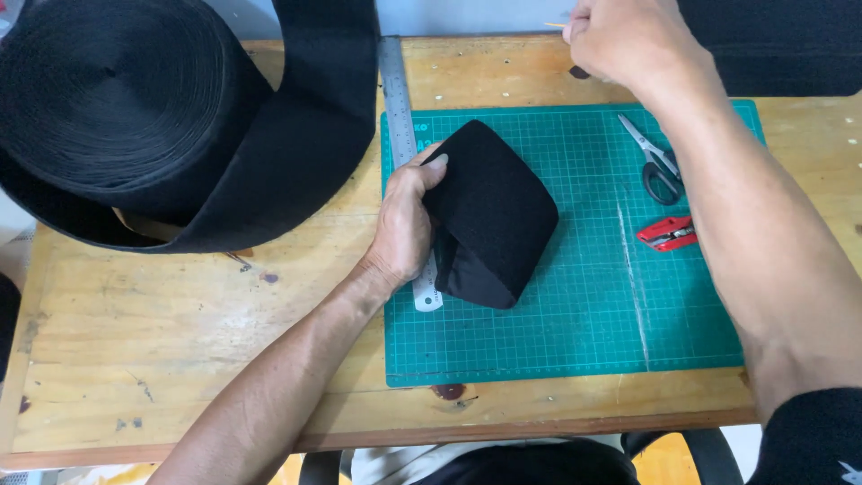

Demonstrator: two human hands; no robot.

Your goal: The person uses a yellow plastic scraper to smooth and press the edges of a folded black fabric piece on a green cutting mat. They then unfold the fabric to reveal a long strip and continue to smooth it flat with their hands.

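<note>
From the head camera, the left hand [404, 224] is gripping a folded piece of black fabric [492, 216], fingers closed around its left edge with the thumb on top, pinning it to the green cutting mat [575, 332]. The right hand [620, 40] is reaching to the far edge of the wooden table [180, 341], its fingers pinched shut on something thin and pale; what it is cannot be told.

To do this well, the left hand should be keeping the folded layers pressed flat and squared so they are not slipping apart while the other hand is busy away from the mat.

The fabric is lying near the mat's upper left, just beside a steel ruler [400, 117] that is running under the wrist. It is looking thick, matte and doubled over, with layered edges showing at its lower end. Scissors [657, 162] and a red cutter [666, 233] are resting on the mat's right side, and a large roll of black strapping [117, 99] is sitting at the table's far left.
</note>
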